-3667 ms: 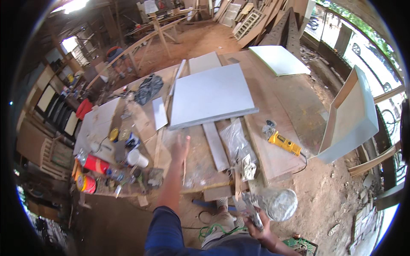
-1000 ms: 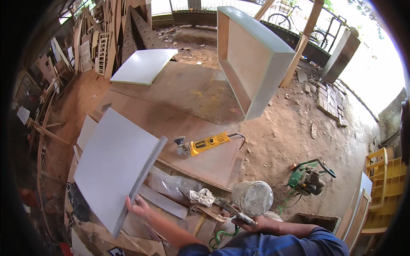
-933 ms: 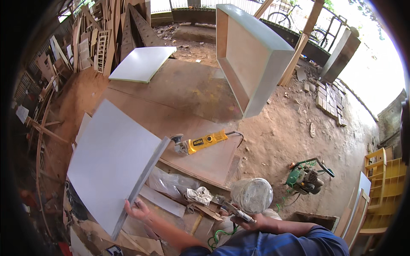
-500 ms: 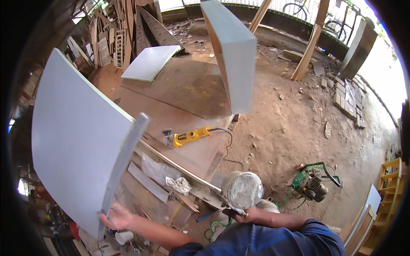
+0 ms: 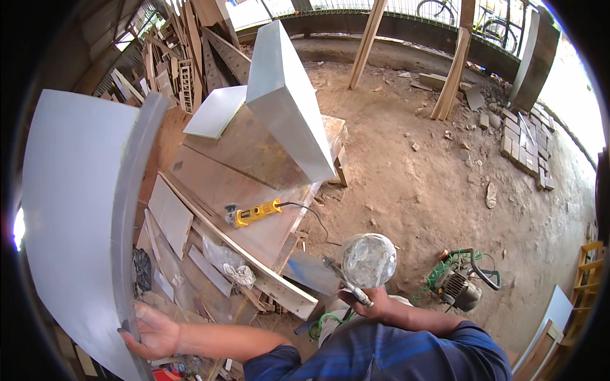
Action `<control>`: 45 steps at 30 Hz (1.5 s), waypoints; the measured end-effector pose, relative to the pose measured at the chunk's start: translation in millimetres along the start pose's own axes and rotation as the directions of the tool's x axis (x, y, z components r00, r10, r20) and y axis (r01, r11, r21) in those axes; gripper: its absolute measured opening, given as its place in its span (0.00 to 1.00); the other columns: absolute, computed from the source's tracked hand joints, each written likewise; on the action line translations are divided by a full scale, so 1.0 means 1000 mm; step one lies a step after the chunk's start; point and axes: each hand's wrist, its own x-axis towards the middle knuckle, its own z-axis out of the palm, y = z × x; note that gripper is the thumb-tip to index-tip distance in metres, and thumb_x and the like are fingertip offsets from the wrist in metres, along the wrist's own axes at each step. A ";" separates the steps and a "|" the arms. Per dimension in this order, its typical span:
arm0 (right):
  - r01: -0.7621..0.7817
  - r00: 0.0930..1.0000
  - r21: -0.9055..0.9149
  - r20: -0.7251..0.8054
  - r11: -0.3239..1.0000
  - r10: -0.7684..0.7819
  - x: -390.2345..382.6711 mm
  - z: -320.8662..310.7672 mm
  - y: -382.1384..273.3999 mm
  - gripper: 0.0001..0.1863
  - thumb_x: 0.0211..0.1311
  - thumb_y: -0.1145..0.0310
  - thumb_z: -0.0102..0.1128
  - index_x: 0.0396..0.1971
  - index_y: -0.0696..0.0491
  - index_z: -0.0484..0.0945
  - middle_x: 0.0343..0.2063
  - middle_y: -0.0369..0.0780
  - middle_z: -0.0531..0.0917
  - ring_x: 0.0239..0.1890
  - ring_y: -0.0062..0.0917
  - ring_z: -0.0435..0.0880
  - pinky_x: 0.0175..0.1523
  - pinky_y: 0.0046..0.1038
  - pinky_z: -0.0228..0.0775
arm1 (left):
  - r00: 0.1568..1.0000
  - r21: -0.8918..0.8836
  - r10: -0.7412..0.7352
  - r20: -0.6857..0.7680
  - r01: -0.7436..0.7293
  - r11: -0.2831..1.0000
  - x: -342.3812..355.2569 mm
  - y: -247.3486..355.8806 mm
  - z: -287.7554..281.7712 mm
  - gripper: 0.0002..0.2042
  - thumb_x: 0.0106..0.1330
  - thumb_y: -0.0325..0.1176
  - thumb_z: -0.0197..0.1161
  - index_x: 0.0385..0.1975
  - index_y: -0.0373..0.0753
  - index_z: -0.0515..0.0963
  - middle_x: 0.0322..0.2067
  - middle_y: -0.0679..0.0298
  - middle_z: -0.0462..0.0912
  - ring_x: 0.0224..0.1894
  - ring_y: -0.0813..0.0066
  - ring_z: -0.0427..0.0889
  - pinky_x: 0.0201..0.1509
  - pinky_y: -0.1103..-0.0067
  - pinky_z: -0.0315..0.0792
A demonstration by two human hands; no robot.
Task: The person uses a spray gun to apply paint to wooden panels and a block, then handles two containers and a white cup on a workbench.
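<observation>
My left hand point(image 5: 152, 331) grips the near edge of a large pale grey panel point(image 5: 76, 203), its thumb and fingers around the darker grey edge strip. The panel stands tilted on the left, its lower end out of view. In front of my body, my right hand point(image 5: 376, 302) is closed round a spray gun point(image 5: 349, 286) with a round, paint-smeared cup point(image 5: 368, 260). The fingers are partly hidden under the cup. A green hose point(image 5: 321, 325) hangs beside my legs below the gun.
A wooden work table point(image 5: 216, 181) carries a yellow angle grinder point(image 5: 254, 213), a pale box-shaped piece point(image 5: 286, 95) and a white panel point(image 5: 216, 111). Boards and a plastic bag point(image 5: 219, 253) lie beside it. A compressor-like machine point(image 5: 460, 286) stands on the dirt floor at right.
The grey panel has swung to the left and turned, with my left hand moving along. The spray gun has shifted slightly right and up. The whole view has shifted too.
</observation>
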 end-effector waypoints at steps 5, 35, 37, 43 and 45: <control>-0.034 0.996 -0.122 -0.087 0.992 0.024 0.003 -0.038 0.018 0.13 0.65 0.64 0.72 0.48 0.51 0.86 0.45 0.44 0.89 0.50 0.44 0.86 0.57 0.44 0.77 | 0.987 0.111 0.133 -0.087 -0.123 0.986 -0.009 -0.039 0.046 0.27 0.59 0.13 0.60 0.62 0.20 0.70 0.70 0.43 0.70 0.74 0.50 0.65 0.79 0.57 0.58; 0.056 0.996 -0.034 -0.068 0.998 -0.058 0.295 -0.257 0.111 0.22 0.65 0.76 0.67 0.59 0.60 0.78 0.34 0.41 0.89 0.32 0.25 0.87 0.41 0.28 0.79 | 0.969 0.209 0.247 0.011 -0.244 0.947 -0.036 -0.350 0.224 0.34 0.62 0.11 0.58 0.71 0.18 0.59 0.78 0.42 0.55 0.80 0.49 0.53 0.84 0.57 0.53; 0.102 0.994 -0.044 -0.039 0.994 -0.104 0.316 -0.285 0.121 0.22 0.65 0.76 0.67 0.59 0.59 0.78 0.35 0.41 0.89 0.32 0.25 0.87 0.42 0.28 0.79 | 0.966 0.197 0.258 0.006 -0.254 0.947 -0.051 -0.376 0.248 0.31 0.63 0.12 0.58 0.69 0.18 0.60 0.76 0.40 0.57 0.78 0.48 0.55 0.83 0.56 0.54; 0.122 0.987 0.005 0.101 0.993 -0.122 0.385 -0.400 0.134 0.10 0.65 0.71 0.71 0.43 0.56 0.84 0.31 0.43 0.87 0.33 0.36 0.87 0.42 0.35 0.78 | 0.975 0.114 0.162 0.151 -0.180 0.977 -0.089 -0.453 0.294 0.31 0.65 0.13 0.57 0.69 0.17 0.59 0.76 0.40 0.56 0.78 0.48 0.56 0.84 0.55 0.55; 0.097 0.986 0.038 0.134 0.995 -0.101 0.404 -0.442 0.135 0.06 0.65 0.69 0.73 0.36 0.55 0.86 0.29 0.44 0.87 0.34 0.40 0.88 0.42 0.38 0.78 | 0.954 0.347 0.298 0.041 -0.294 0.891 -0.105 -0.493 0.326 0.28 0.70 0.19 0.60 0.68 0.18 0.61 0.77 0.42 0.55 0.79 0.50 0.56 0.84 0.55 0.54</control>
